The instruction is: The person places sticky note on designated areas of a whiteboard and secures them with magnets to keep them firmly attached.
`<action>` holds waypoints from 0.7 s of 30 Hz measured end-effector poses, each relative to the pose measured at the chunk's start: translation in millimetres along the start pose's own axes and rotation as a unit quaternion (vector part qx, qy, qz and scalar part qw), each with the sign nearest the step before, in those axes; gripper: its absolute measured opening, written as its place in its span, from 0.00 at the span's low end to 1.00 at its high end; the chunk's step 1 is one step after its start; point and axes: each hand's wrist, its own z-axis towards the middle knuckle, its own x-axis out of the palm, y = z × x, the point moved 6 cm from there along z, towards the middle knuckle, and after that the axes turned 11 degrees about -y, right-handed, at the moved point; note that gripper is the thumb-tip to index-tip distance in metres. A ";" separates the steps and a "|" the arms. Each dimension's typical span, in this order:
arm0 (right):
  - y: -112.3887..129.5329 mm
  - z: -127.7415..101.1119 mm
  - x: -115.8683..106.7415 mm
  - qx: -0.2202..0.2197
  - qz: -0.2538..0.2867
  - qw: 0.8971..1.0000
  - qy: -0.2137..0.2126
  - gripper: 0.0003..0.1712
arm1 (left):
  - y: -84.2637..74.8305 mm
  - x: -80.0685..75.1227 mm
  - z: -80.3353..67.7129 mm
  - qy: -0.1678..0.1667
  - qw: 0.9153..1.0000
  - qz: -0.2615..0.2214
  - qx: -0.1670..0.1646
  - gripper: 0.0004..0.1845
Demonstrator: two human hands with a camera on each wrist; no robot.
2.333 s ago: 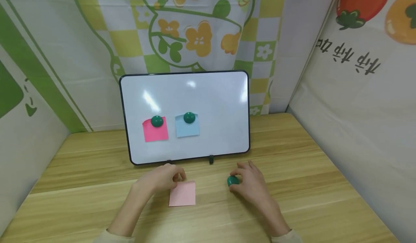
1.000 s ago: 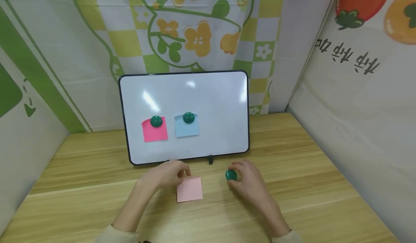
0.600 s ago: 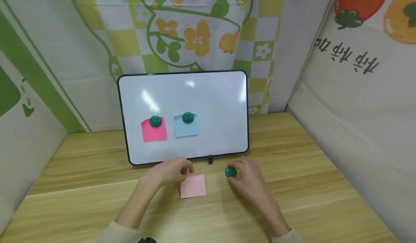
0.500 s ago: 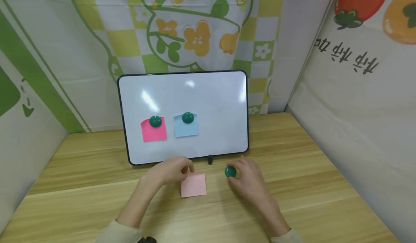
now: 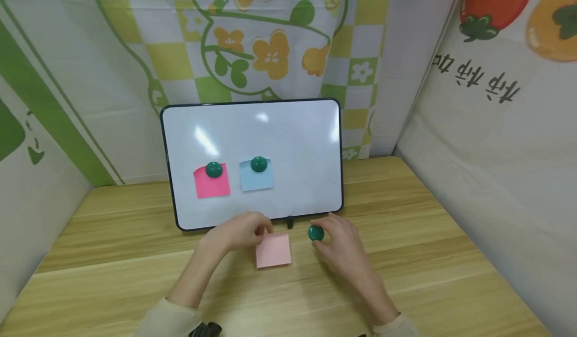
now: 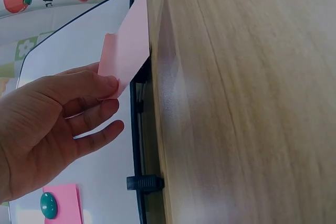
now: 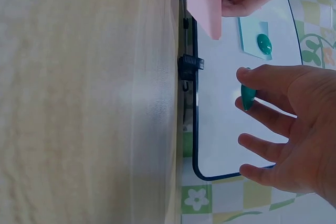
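My left hand pinches a pale pink sticky note near its upper left corner. In the left wrist view, thumb and fingers grip one edge of the sticky note, and the paper slants away from them. To the right, my right hand holds a round green magnet by its sides. The right wrist view shows that magnet between thumb and fingertip, the other fingers spread. Behind both hands stands a whiteboard bearing a bright pink note and a light blue note, each under a green magnet.
The whiteboard leans upright in black clip feet on a wooden table. A patterned curtain hangs behind it, and a white printed wall sheet closes the right side.
Both hands have moved forward toward the whiteboard. The left has carried the pale pink note to the right as well, nearer the right hand's magnet, whose round face has turned into view.
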 end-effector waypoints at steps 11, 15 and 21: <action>5.9 6.4 -4.2 -0.014 -0.006 1.000 -0.015 0.21 | -10.6 -9.7 10.6 -0.011 1.000 -0.014 0.020 0.12; 7.1 9.3 -7.4 -0.028 -0.010 0.999 -0.030 0.21 | -13.6 -14.5 14.7 -0.015 1.000 -0.014 0.015 0.11; 8.6 12.7 -10.8 -0.046 -0.019 0.997 -0.052 0.20 | -14.0 -20.9 20.4 -0.041 0.999 -0.009 0.002 0.11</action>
